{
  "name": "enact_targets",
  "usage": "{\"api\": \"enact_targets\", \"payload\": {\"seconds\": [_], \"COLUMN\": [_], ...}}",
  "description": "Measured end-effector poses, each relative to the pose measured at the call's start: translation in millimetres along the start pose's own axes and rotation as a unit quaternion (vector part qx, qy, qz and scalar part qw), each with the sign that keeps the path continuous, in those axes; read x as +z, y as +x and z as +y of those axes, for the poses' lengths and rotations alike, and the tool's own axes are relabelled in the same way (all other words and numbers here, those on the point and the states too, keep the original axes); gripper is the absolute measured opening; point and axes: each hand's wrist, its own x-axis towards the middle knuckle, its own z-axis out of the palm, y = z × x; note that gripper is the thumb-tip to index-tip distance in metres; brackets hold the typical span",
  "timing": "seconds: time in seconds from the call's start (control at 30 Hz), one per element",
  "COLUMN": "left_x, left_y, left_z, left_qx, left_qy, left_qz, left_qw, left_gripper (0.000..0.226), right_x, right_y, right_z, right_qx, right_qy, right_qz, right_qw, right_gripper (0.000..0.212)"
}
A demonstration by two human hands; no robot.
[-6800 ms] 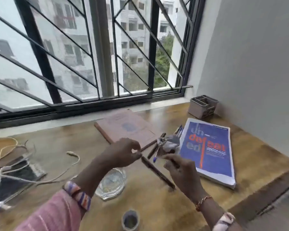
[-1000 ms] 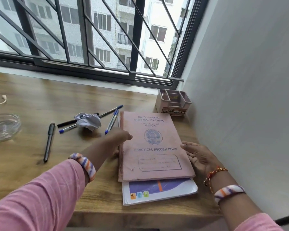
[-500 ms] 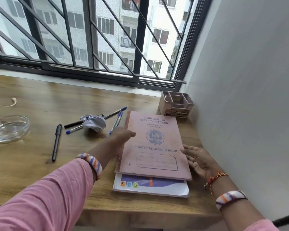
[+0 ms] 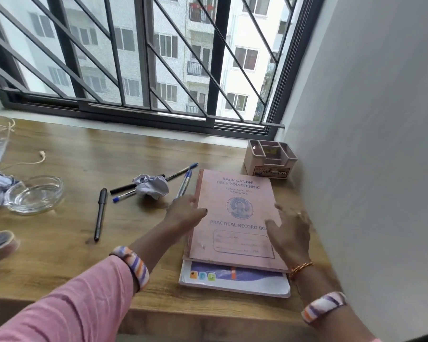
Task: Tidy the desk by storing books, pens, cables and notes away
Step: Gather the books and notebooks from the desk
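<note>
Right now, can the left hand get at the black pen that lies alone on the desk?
Probably yes. The left hand rests at the pink book's left edge, and only bare desk lies between it and the black pen.

Both hands (image 4: 187, 213) flank the stacked pink record book (image 4: 235, 218).

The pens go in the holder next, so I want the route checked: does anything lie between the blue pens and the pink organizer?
Yes. The pink record book lies between the blue pens and the organizer, its top corner close to the organizer's base. Lifted over it, nothing visible blocks them.
</note>
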Motion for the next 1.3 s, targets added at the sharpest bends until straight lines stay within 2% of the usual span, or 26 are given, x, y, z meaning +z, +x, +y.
{"api": "enact_targets", "payload": {"seconds": [0.07,0.17,0.3,0.53,0.73,0.83,0.93,1.0,1.03,1.1,1.2,1.3], "left_x": [-23,-68,-137,-307,-479,-550,-594,-600,-599,-591,-575,-564], "left_y": [-6,-18,-25,-6,37,56,78,98,109,128,145,151], "left_z": [4,9,-3,-65,-161,-213,-258,-277,-284,-290,-291,-294], "left_qx": [0.059,0.106,0.112,0.039,-0.04,-0.092,-0.111,-0.127,-0.142,-0.177,-0.199,-0.202], "left_qy": [0.016,0.018,0.021,-0.02,-0.068,-0.035,0.002,0.055,0.116,0.216,0.258,0.338], "left_qz": [-0.028,-0.098,-0.097,0.033,0.172,0.229,0.247,0.228,0.222,0.215,0.194,0.18], "left_qw": [0.998,0.989,0.989,0.998,0.982,0.969,0.963,0.964,0.958,0.936,0.925,0.901], "left_gripper": [0.018,0.017,0.016,0.018,0.01,0.008,0.005,0.018,0.036,0.064,0.065,0.069], "right_x": [0,12,46,145,258,319,374,402,415,439,455,465], "right_y": [-7,-18,-33,-59,-80,-81,-74,-66,-62,-56,-57,-59], "right_z": [-30,-84,-166,-327,-462,-509,-530,-534,-538,-546,-564,-573], "right_qx": [-0.09,-0.167,-0.25,-0.324,-0.35,-0.309,-0.169,-0.06,-0.031,-0.015,-0.025,0.023], "right_qy": [0.019,0.089,0.141,0.188,0.17,0.12,0.141,0.172,0.164,0.121,0.099,0.129], "right_qz": [-0.013,-0.097,-0.181,-0.297,-0.377,-0.403,-0.416,-0.422,-0.419,-0.412,-0.352,-0.361], "right_qw": [0.996,0.977,0.941,0.878,0.84,0.853,0.882,0.888,0.893,0.903,0.93,0.923], "right_gripper": [0.034,0.024,0.019,0.016,0.023,0.032,0.031,0.022,0.012,0.012,0.024,0.028]}}
